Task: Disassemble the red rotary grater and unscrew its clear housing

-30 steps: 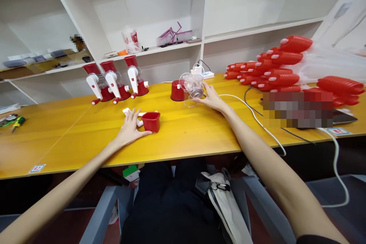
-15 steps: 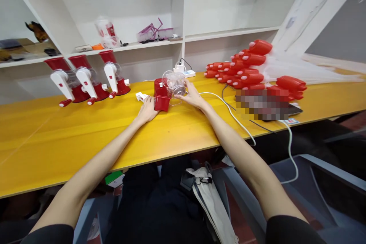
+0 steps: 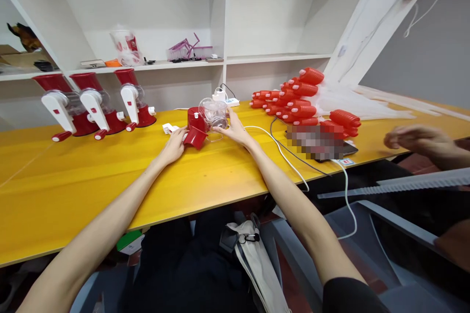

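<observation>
On the yellow table in front of me lie parts of a rotary grater. My left hand (image 3: 174,146) is closed at the left edge of a red hopper piece (image 3: 196,137), which tilts toward me; its fingertips are partly hidden. My right hand (image 3: 235,129) has thumb and fingers curved round a clear plastic grater body (image 3: 216,112). Behind the hopper piece stands a red base (image 3: 195,116), touching or very near the clear body. A white crank piece (image 3: 169,128) lies just beyond my left hand.
Assembled red-and-white graters (image 3: 96,102) stand at the left. Red net-wrapped rolls (image 3: 293,100) are heaped at the right, by a blurred dark flat object (image 3: 350,148). Cables (image 3: 279,146) cross the table. Another person's hand (image 3: 414,142) is at far right, above a translucent ridged strip (image 3: 396,183).
The view has swung to the right. The red hopper piece has tilted under my left hand, while my right hand stays on the clear body. Another person's hand and a translucent strip have appeared at right.
</observation>
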`<state>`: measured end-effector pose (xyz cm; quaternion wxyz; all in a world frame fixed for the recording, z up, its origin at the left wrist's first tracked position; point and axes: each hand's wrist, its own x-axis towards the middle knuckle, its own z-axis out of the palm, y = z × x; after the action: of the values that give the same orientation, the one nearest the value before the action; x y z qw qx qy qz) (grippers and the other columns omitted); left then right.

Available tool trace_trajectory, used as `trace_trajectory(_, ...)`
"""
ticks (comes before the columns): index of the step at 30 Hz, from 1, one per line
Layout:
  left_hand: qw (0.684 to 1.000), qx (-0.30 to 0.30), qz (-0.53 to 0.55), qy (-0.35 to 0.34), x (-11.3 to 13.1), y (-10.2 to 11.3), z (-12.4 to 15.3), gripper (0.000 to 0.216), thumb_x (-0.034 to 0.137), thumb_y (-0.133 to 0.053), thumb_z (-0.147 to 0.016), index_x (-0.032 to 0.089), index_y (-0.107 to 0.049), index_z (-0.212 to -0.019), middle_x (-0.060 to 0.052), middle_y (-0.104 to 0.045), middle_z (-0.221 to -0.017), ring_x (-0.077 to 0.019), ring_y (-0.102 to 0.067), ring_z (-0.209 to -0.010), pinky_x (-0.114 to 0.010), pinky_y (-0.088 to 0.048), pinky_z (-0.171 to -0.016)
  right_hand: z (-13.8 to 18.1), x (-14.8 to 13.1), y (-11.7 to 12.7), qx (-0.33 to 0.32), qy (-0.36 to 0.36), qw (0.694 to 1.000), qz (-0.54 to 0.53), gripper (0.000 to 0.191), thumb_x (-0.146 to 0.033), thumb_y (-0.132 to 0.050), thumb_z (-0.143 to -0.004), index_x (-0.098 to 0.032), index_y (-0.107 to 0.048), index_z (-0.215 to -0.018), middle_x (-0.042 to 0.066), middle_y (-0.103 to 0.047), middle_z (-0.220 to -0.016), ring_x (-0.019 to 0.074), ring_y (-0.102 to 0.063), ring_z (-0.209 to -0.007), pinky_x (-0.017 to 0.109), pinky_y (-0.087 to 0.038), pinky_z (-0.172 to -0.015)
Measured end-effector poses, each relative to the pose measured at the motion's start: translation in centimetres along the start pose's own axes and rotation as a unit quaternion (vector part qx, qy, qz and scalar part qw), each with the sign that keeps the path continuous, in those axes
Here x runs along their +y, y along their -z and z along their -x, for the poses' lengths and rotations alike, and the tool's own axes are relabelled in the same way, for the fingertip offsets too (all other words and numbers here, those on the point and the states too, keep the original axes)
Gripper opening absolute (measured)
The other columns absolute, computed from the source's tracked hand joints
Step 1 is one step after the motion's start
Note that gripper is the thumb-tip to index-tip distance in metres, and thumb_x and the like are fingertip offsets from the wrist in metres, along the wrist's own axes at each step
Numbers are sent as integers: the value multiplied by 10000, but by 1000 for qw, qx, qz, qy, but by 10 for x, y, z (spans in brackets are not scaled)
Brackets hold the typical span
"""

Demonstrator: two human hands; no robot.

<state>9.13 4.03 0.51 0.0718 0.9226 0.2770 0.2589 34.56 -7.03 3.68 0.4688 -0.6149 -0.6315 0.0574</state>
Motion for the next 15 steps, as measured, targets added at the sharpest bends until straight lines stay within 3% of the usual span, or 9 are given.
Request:
trace_trajectory(7, 999, 33, 17, 32, 12, 9, 2, 443, 312, -283, -952, 184, -592, -1242, -115, -595, -1353, -283, -521, -1296, -477, -388, -1157, 6, -22, 9, 51, 0, 999, 3, 1046, -759, -499, -818, -299, 36, -1589, 138, -204, -1549, 292, -269, -1468, 568, -264, -1261)
trace_trajectory(9, 998, 46, 24, 30, 18, 12, 3, 466, 375, -255, -982, 185, -595, -1238, -113, -604, -1337, -286, -530, -1275, -477, -390, -1146, 11, -37, 15, 87, 10, 996, 0, 1089, -806, -474, -791, -301, 70, -1587, 137, -195, -1542, 302, -214, -1493, 571, -213, -1285)
trace_trajectory(12, 997, 62, 44, 17, 29, 16, 4, 506, 520, -298, -992, 187, -586, -1241, -105, -630, -1289, -279, -554, -1239, -460, -400, -1134, 26, -69, 20, 164, 26, 986, -23, 924, -773, -380, -851, -294, -69, -1578, 138, -286, -1500, 314, -213, -1495, 583, -204, -1281)
trace_trajectory(15, 998, 39, 49, -10, 40, 16, 6, 574, 644, -495, -902, 193, -580, -1248, -100, -638, -1282, -299, -565, -1228, -462, -423, -1116, 56, -110, 16, 204, 36, 975, -77, 638, -646, -181, -960, -261, -427, -1405, 135, -524, -1229, 248, -512, -1255, 532, -422, -1146)
